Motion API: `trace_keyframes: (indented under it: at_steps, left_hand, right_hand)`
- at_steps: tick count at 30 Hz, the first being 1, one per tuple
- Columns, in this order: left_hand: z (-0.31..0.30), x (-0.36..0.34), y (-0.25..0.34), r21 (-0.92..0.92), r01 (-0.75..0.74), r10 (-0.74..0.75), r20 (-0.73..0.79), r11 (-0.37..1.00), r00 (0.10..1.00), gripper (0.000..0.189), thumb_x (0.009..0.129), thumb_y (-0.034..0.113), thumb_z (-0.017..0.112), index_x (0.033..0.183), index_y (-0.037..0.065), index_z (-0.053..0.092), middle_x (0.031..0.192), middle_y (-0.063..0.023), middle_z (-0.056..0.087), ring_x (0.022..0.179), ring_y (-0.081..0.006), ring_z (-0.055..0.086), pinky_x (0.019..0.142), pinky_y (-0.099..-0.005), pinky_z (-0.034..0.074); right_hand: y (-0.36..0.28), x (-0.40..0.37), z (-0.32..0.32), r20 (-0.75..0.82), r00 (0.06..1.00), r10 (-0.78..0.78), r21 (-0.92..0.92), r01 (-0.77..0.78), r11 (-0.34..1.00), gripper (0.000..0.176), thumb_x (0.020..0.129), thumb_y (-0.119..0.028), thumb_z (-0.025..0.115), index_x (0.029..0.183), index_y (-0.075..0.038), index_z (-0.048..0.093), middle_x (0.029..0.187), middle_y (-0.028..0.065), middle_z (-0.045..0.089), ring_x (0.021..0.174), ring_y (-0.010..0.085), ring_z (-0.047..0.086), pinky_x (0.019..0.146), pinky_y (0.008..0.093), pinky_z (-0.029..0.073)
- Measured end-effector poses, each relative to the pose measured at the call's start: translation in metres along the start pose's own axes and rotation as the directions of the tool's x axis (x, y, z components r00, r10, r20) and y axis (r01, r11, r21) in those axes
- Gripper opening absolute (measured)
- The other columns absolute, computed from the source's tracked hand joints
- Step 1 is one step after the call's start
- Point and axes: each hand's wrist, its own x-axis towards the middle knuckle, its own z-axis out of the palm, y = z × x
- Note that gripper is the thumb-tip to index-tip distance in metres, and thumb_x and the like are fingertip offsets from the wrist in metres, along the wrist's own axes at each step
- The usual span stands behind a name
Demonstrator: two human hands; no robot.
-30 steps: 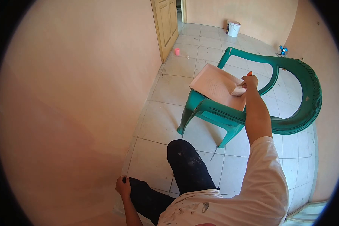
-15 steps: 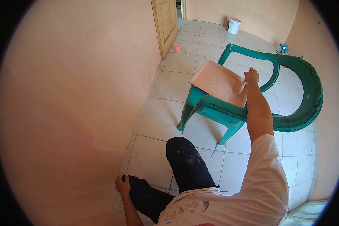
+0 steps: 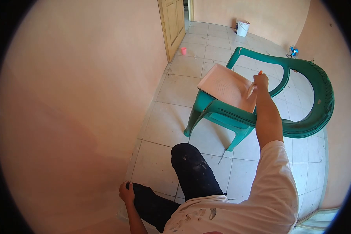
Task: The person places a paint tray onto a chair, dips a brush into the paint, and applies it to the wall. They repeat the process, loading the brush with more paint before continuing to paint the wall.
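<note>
My right hand [image 3: 261,80] is closed round the orange handle of a paint brush [image 3: 251,91]. The bristles are down in a paint tray [image 3: 227,85] coated with pale pink paint. That tray rests on the seat of a green plastic chair [image 3: 319,101], between its armrests. At the lower left, my left hand [image 3: 126,192] lies over my bent knee in dark trousers, next to the wall; its fingers are partly curled and what, if anything, is in them cannot be made out.
A pinkish wall [image 3: 78,97] runs along the left. Farther back are a wooden door [image 3: 173,25], a pink cup [image 3: 183,50], a white bucket [image 3: 242,28] and a small blue fan [image 3: 293,51] on the tiled floor [image 3: 175,89].
The view has shifted very slightly. My right hand and the brush remain at nearly the same place over the tray.
</note>
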Motion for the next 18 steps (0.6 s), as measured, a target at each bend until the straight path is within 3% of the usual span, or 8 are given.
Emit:
trace_keyframes:
  at_steps: [1,2,5,9,11,12,14,18]
  left_hand:
    - [-0.001,0.000,0.000,-0.014,-0.007,0.007,0.003,1.000,1.000,0.032,0.094,0.035,0.063,0.119,0.014,0.068,0.126,-0.0060,0.066,0.123,-0.0302,0.057,0.105,-0.0507,0.041]
    - [0.000,0.001,-0.001,-0.013,-0.008,0.008,0.003,1.000,1.000,0.032,0.094,0.035,0.063,0.119,0.014,0.068,0.126,-0.0060,0.066,0.123,-0.0302,0.057,0.105,-0.0507,0.041]
    - [0.003,0.002,-0.004,-0.018,-0.020,0.020,-0.007,1.000,1.000,0.032,0.094,0.035,0.063,0.119,0.015,0.068,0.125,-0.0059,0.066,0.123,-0.0301,0.057,0.105,-0.0511,0.041]
    - [0.002,0.002,-0.004,-0.003,-0.014,0.014,-0.004,1.000,1.000,0.032,0.094,0.035,0.063,0.119,0.015,0.068,0.125,-0.0055,0.066,0.123,-0.0300,0.057,0.105,-0.0508,0.041]
    - [0.001,0.001,-0.004,-0.009,-0.012,0.012,0.000,1.000,1.000,0.033,0.094,0.035,0.063,0.119,0.015,0.068,0.125,-0.0054,0.066,0.123,-0.0300,0.057,0.105,-0.0509,0.041]
    - [0.001,0.002,-0.005,-0.014,-0.009,0.009,0.000,1.000,1.000,0.033,0.094,0.036,0.063,0.119,0.015,0.068,0.125,-0.0054,0.066,0.123,-0.0300,0.057,0.105,-0.0509,0.041]
    - [0.003,0.003,-0.008,-0.020,-0.007,0.007,-0.002,1.000,1.000,0.033,0.094,0.036,0.063,0.119,0.015,0.068,0.126,-0.0054,0.066,0.123,-0.0300,0.057,0.106,-0.0509,0.040]
    - [0.004,0.005,-0.012,-0.037,-0.012,0.012,0.007,0.999,1.000,0.034,0.094,0.037,0.062,0.120,0.015,0.068,0.127,-0.0049,0.065,0.124,-0.0295,0.056,0.106,-0.0509,0.040]
  right_hand:
    - [0.000,-0.002,-0.001,-0.169,0.982,-0.083,-0.053,0.075,0.996,0.033,0.085,-0.033,0.065,0.095,-0.003,0.074,0.090,0.0169,0.075,0.081,0.0302,0.075,0.071,0.0433,0.060]
    - [-0.009,-0.009,-0.011,-0.169,0.982,-0.082,-0.053,0.074,0.996,0.033,0.085,-0.033,0.065,0.095,-0.003,0.074,0.090,0.0169,0.075,0.081,0.0302,0.075,0.071,0.0433,0.060]
    - [-0.028,-0.016,-0.031,-0.336,0.940,0.065,0.027,-0.059,0.998,0.042,0.088,-0.043,0.057,0.096,-0.007,0.076,0.093,0.0143,0.076,0.088,0.0344,0.074,0.077,0.0473,0.059]
    - [-0.030,-0.022,-0.043,-0.380,0.912,0.156,0.156,-0.103,0.982,0.044,0.088,-0.044,0.056,0.096,-0.006,0.076,0.091,0.0150,0.076,0.085,0.0338,0.074,0.076,0.0471,0.059]
    - [-0.024,-0.018,-0.045,-0.376,0.861,0.342,0.318,-0.227,0.921,0.045,0.088,-0.040,0.056,0.093,0.000,0.074,0.086,0.0161,0.075,0.080,0.0304,0.075,0.070,0.0438,0.060]
    - [-0.021,-0.017,-0.045,-0.375,0.861,0.343,0.319,-0.228,0.920,0.045,0.088,-0.040,0.056,0.093,0.000,0.074,0.086,0.0161,0.075,0.080,0.0304,0.075,0.070,0.0438,0.060]
    - [-0.009,-0.009,-0.038,-0.078,0.845,0.529,0.775,-0.282,0.565,0.043,0.088,-0.035,0.057,0.091,0.005,0.072,0.082,0.0155,0.074,0.071,0.0271,0.074,0.062,0.0396,0.059]
    - [0.002,0.003,-0.024,0.152,0.918,0.367,0.765,-0.344,0.544,0.040,0.089,-0.034,0.062,0.087,0.005,0.070,0.070,0.0122,0.070,0.057,0.0222,0.067,0.055,0.0356,0.054]
